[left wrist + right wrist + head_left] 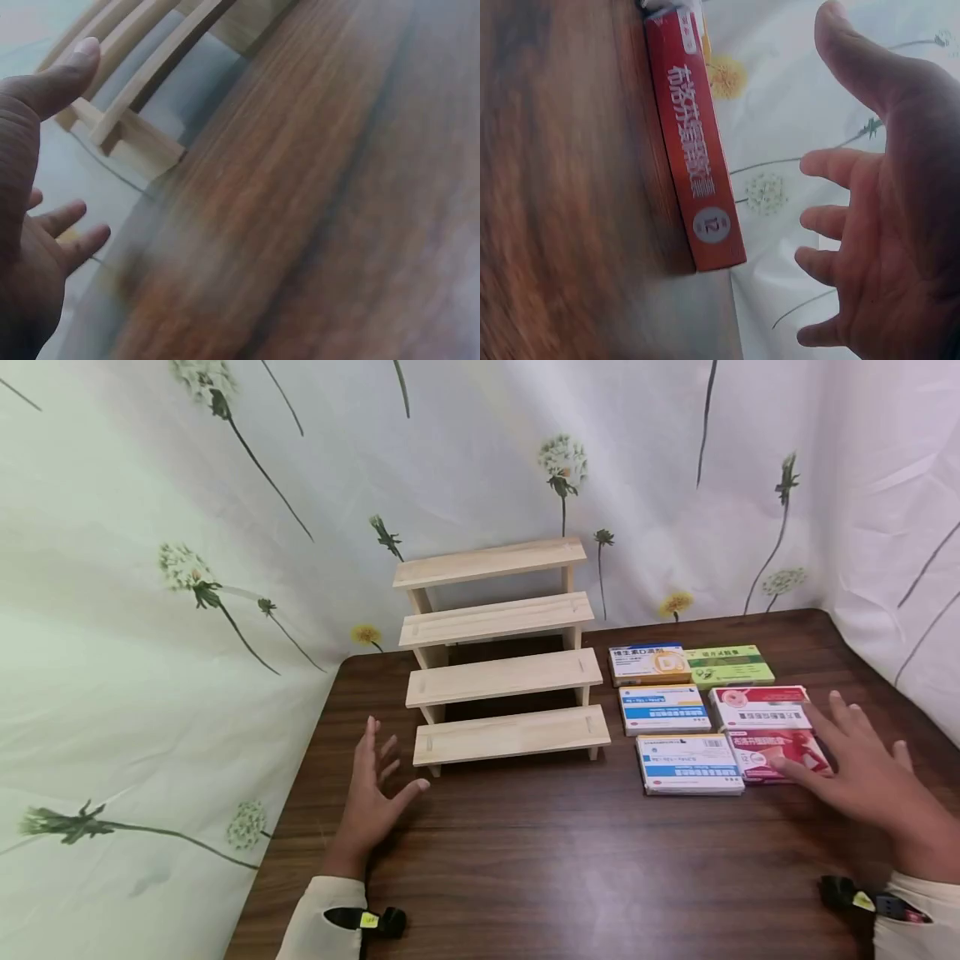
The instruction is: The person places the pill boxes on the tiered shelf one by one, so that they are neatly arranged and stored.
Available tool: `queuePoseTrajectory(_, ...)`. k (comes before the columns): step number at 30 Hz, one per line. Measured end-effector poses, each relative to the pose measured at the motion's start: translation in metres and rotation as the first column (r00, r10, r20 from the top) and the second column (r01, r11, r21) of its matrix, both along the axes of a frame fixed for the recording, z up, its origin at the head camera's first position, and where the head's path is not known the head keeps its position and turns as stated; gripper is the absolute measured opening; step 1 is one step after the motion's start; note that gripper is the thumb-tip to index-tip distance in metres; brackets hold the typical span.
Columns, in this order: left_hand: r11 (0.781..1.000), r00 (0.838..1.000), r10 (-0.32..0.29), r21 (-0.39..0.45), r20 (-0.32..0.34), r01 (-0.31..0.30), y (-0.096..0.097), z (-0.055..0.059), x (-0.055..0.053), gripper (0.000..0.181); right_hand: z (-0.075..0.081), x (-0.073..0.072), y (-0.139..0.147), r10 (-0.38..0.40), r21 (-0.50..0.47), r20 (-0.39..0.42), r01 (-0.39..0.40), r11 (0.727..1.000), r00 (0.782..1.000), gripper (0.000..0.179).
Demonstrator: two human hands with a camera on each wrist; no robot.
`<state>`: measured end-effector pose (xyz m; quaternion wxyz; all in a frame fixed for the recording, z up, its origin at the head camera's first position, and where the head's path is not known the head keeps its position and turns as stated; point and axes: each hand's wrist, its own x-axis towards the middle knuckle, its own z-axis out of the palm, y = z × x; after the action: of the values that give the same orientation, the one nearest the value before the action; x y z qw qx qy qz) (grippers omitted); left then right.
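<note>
My left hand (pixel 372 802) hovers left of a pale wooden stepped rack (pixel 513 735), its fingers spread and nothing held. In the left wrist view the thumb and fingers stand apart in front of the rack (pixel 142 146). Over on the right, my right hand (pixel 862 768) is held with spread fingers beside the medicine boxes, overlapping the edge of a red and pink box (pixel 772 752) in the head view. The right wrist view shows the end of that red box (pixel 694 142) apart from the empty right hand (pixel 900 202).
Behind the pink box lies a red and white box (pixel 761 714). Two white and blue boxes (pixel 690 766) lie left of them. Farther back are a vitamin D box (pixel 648 666) and a green box (pixel 730 667). A flowered curtain (pixel 480 452) surrounds the dark wooden table (pixel 517 860).
</note>
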<state>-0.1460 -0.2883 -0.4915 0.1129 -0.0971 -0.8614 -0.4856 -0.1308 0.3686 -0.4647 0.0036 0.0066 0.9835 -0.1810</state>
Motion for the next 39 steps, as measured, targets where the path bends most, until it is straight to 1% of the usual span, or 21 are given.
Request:
queuePoseTrajectory(3, 0.998, 1.000, -0.018, 0.061, 0.014, 0.017, 0.000, -0.002, -0.003, 0.130, -0.002, 0.001, 0.005, 0.030, -0.027, -0.011, -0.030, 0.999, 0.999, 0.110)
queuePoseTrajectory(6, 0.995, 0.999, -0.035, 0.089, 0.013, 0.034, 0.002, -0.003, -0.007, 0.129, -0.002, 0.002, 0.010, 0.061, -0.056, -0.024, -0.062, 0.996, 0.998, 0.106)
queuePoseTrajectory(10, 0.993, 0.999, -0.045, 0.114, 0.013, 0.043, 0.004, -0.004, -0.011, 0.128, -0.005, 0.001, 0.017, 0.075, -0.087, -0.025, -0.077, 0.993, 0.997, 0.104)
queuePoseTrajectory(14, 0.990, 0.999, -0.045, 0.134, 0.010, 0.044, 0.004, -0.006, -0.016, 0.127, -0.008, -0.002, 0.022, 0.080, -0.087, -0.026, -0.082, 0.993, 0.996, 0.106)
queuePoseTrajectory(18, 0.990, 0.999, -0.043, 0.136, -0.001, 0.043, 0.002, -0.008, -0.021, 0.125, -0.009, -0.003, 0.025, 0.095, -0.082, -0.060, -0.100, 0.992, 0.994, 0.107)
queuePoseTrajectory(21, 0.990, 0.999, -0.046, 0.133, -0.014, 0.047, 0.001, -0.009, -0.024, 0.125, -0.008, -0.002, 0.026, 0.096, -0.074, -0.067, -0.101, 0.992, 0.993, 0.106)
queuePoseTrajectory(24, 0.990, 0.999, -0.048, 0.132, -0.026, 0.051, 0.000, -0.009, -0.028, 0.125, -0.005, 0.000, 0.026, 0.098, -0.043, -0.086, -0.102, 0.994, 0.991, 0.105)
queuePoseTrajectory(27, 0.989, 0.998, -0.054, 0.136, -0.033, 0.058, -0.001, -0.010, -0.031, 0.124, -0.002, 0.002, 0.023, 0.071, -0.020, -0.094, -0.073, 0.997, 0.993, 0.104)
queuePoseTrajectory(31, 0.989, 0.997, -0.065, 0.134, -0.044, 0.071, -0.002, -0.011, -0.034, 0.123, 0.002, 0.007, 0.019, 0.021, -0.029, -0.091, -0.024, 0.999, 0.996, 0.104)
queuePoseTrajectory(35, 0.988, 0.996, -0.076, 0.134, -0.044, 0.081, -0.001, -0.011, -0.035, 0.123, 0.005, 0.009, 0.018, 0.027, -0.042, -0.142, -0.033, 0.999, 0.990, 0.095)
queuePoseTrajectory(37, 0.987, 0.996, -0.080, 0.135, -0.040, 0.085, -0.001, -0.011, -0.036, 0.122, 0.005, 0.010, 0.019, 0.033, -0.038, -0.147, -0.039, 0.999, 0.989, 0.090)
queuePoseTrajectory(39, 0.987, 0.996, -0.082, 0.134, -0.035, 0.086, -0.001, -0.011, -0.036, 0.123, 0.005, 0.010, 0.020, 0.033, -0.033, -0.134, -0.038, 0.999, 0.990, 0.086)
